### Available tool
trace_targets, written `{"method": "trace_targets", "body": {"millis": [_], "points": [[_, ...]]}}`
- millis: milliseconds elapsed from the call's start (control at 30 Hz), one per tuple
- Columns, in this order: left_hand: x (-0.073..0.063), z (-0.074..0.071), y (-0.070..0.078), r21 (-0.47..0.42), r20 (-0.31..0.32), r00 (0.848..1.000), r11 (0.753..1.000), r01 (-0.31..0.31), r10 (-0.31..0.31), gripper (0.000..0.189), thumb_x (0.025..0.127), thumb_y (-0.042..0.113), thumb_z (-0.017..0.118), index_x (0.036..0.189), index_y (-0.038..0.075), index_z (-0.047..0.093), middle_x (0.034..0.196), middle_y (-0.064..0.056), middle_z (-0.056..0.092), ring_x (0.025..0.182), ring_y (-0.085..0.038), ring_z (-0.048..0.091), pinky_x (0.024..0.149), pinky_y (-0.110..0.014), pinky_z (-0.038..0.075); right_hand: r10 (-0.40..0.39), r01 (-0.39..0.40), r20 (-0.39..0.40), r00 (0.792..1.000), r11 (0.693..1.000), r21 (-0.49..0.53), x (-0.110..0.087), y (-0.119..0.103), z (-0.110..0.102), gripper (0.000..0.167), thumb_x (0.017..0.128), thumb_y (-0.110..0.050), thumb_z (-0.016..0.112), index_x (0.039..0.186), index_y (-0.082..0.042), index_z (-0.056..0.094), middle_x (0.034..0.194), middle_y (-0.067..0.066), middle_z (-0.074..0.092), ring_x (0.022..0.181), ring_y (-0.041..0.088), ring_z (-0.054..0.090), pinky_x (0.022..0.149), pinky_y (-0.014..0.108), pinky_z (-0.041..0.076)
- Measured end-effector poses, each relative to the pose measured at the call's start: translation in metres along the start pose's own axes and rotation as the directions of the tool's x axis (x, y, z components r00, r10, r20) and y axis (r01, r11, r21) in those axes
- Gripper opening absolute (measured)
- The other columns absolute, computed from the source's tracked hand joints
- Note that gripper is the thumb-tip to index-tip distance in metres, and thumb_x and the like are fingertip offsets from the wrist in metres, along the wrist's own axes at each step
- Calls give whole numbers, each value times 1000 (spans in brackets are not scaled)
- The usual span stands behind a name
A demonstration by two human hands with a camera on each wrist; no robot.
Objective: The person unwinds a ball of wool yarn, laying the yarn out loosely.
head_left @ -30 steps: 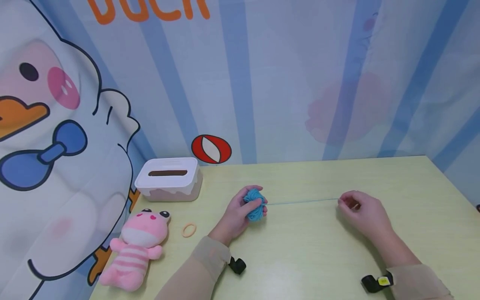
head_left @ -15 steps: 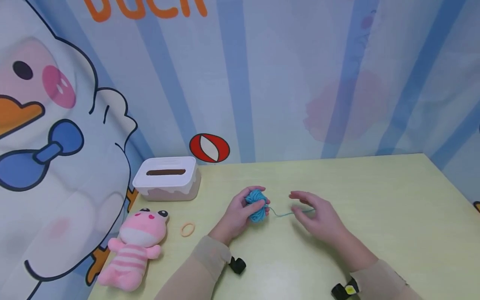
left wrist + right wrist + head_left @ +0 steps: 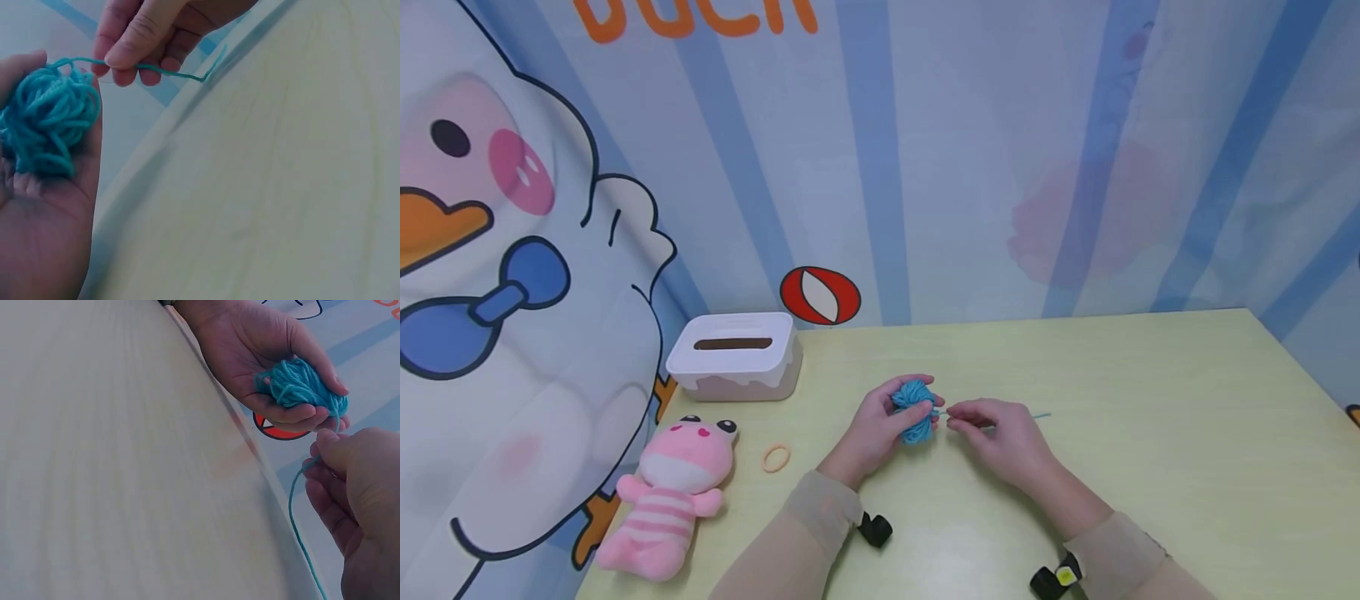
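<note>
A small ball of blue yarn (image 3: 914, 410) is gripped in my left hand (image 3: 880, 433), with the thumb across its front in the head view. Close on its right, my right hand (image 3: 1007, 437) pinches the yarn's loose strand between thumb and fingers. The tail of the strand (image 3: 1042, 414) sticks out beyond the right hand. In the left wrist view the tail (image 3: 181, 75) bends up near its end. From the right wrist, the yarn ball (image 3: 300, 384) lies in the left palm and the strand (image 3: 294, 506) hangs down past my right fingers.
On the left of the table (image 3: 1187, 467) lies a pink striped frog plush (image 3: 666, 500). Beside it is an orange ring (image 3: 776, 457). A white-and-brown tissue box (image 3: 735, 358) stands at the back left, before a cartoon-printed backdrop (image 3: 962, 167).
My right hand has moved left from the far end of the taut strand, loosened around it, and now pinches it close to the ball. The left hand has barely moved.
</note>
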State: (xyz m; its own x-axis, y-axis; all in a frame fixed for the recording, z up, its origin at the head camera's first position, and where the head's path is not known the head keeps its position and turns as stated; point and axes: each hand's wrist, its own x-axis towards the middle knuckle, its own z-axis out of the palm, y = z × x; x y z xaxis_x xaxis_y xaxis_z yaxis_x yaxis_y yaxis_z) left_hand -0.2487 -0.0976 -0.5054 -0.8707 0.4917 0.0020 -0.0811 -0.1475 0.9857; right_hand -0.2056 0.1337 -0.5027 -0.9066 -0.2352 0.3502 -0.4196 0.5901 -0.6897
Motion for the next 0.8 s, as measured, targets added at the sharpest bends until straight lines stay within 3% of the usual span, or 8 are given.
{"method": "trace_targets", "body": {"millis": [100,267,367,500,667,800], "points": [[0,-1,0,45,-30,1000,999,3,-2,55,109,16,70,158,0,50,136,-18,72,111,-20,77,100,-29,65,-42,40,-41,998,998,-39,0,2,-3,15,98,-12,84,113,-11,85,106,0,85,97,20,81,88,37,68],[0,-1,-1,104,-105,995,994,16,-5,51,107,17,74,152,3,54,121,-8,67,94,-19,76,94,-28,66,-92,89,-133,987,996,-30,-2,9,-10,9,98,-8,82,107,-8,83,99,2,82,90,18,79,83,37,68],[0,-1,-2,70,-106,994,997,26,-18,51,106,17,75,148,1,52,116,-6,64,92,-19,77,92,-30,67,-116,115,-201,973,993,-19,-3,15,-14,8,98,-6,83,105,-8,82,96,5,81,87,13,77,82,33,68],[0,-1,-3,15,-89,996,999,29,-28,39,107,15,73,139,3,55,119,-6,67,92,-19,72,86,-29,66,-126,130,-288,949,991,-2,-5,24,-20,12,95,-1,83,105,-8,81,96,7,81,86,5,74,84,14,61],[0,-2,-2,-23,-73,997,1000,4,-5,41,109,11,67,147,4,52,131,-7,71,105,-24,67,89,-26,62,-81,102,-381,921,994,34,-8,33,-33,13,95,4,80,105,-5,81,98,10,81,89,-5,69,86,2,52],[-1,-1,0,-47,-64,998,999,9,-12,54,110,12,63,159,3,42,122,-5,68,109,-23,65,91,-27,62,0,29,-425,905,998,62,-12,40,-46,11,98,1,78,106,-6,82,98,10,82,89,-14,64,85,1,50]]}}
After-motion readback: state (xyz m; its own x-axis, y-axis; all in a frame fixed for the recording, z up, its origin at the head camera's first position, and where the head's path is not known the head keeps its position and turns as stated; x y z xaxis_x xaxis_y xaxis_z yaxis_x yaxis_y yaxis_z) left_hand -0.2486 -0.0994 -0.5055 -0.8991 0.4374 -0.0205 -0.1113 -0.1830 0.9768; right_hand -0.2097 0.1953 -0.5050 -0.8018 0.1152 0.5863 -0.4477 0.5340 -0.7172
